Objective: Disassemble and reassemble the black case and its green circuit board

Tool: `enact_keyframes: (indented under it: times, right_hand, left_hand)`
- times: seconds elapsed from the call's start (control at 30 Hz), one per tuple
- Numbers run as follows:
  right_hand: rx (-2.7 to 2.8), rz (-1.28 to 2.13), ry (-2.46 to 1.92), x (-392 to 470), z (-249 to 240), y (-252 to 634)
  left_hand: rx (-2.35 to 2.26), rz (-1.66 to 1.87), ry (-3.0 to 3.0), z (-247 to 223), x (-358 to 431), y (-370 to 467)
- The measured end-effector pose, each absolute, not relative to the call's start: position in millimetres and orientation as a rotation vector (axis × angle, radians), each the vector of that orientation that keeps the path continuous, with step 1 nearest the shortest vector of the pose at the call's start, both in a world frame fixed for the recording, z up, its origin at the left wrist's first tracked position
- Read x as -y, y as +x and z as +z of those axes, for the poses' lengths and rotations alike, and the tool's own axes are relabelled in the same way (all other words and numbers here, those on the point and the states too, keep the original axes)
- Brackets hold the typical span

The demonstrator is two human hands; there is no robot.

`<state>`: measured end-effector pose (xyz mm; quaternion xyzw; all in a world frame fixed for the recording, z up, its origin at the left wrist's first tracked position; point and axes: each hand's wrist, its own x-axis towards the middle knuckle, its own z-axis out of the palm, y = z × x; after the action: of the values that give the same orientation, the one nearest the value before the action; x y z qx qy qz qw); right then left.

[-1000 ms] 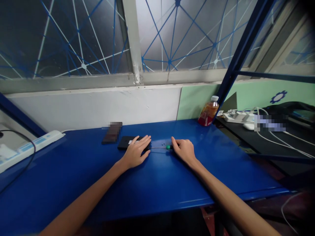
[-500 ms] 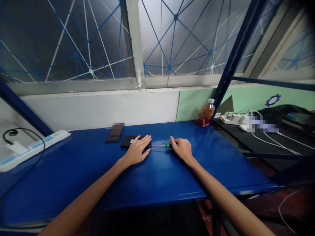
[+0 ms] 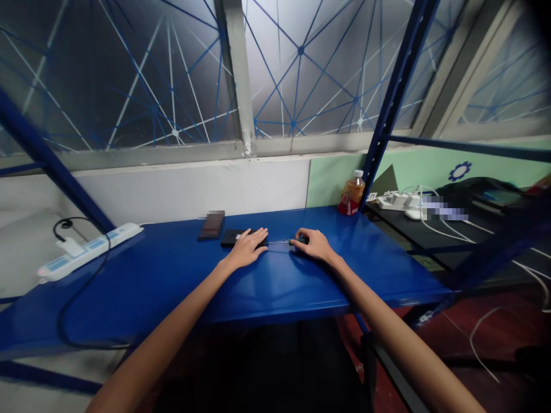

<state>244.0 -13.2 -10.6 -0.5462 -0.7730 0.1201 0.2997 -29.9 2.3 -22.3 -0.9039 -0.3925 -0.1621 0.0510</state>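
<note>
A flat black device (image 3: 231, 237) with a small white label lies on the blue table. My left hand (image 3: 248, 248) rests on its right part, fingers stretched out and thumb apart. My right hand (image 3: 313, 243) is closed round the dark green handle of a screwdriver (image 3: 279, 242), whose thin metal shaft points left towards the device. The shaft's tip is beside my left hand, and whether it touches the device cannot be made out. A few tiny dark specks lie by the shaft. To the left of the device lies a dark flat phone-like object (image 3: 211, 226), partly blurred.
A white power strip (image 3: 90, 252) with a black cable lies at the left of the table (image 3: 172, 287). At the back right stands a bottle (image 3: 352, 194). Blue posts rise at both sides; a black desk (image 3: 439, 229) with cables is at the right.
The camera view has shifted, showing more below the table edge. My right hand's fingers have moved on the handle, the forefinger now further forward. My left hand stays on the device.
</note>
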Motion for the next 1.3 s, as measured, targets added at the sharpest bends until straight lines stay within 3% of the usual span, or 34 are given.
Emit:
enact_keyframes:
  times: [0.3, 0.57, 0.83, 1.03, 1.3]
  right_hand:
    - [1.97, 1.032, -1.206, 9.1, -9.2, 262.3]
    - [1.979, 0.706, -1.231, 13.2, -7.1, 256.5]
    - [1.883, 1.121, -1.225, 13.9, -6.6, 260.8]
    - [2.022, 0.66, -1.288, 15.2, -2.6, 257.4]
    - [1.834, 1.165, -1.188, 15.3, -4.4, 264.5]
  left_hand:
    - [1.201, -0.602, -2.694, -23.5, 21.8, -25.5]
    - [1.215, -0.641, -2.665, -23.1, 22.9, -23.5]
    - [1.202, -0.663, -2.656, -24.1, 23.7, -23.8]
    - [1.202, -0.642, -2.663, -22.6, 24.9, -23.6]
    - [1.21, -0.582, -2.677, -23.9, 23.1, -24.9]
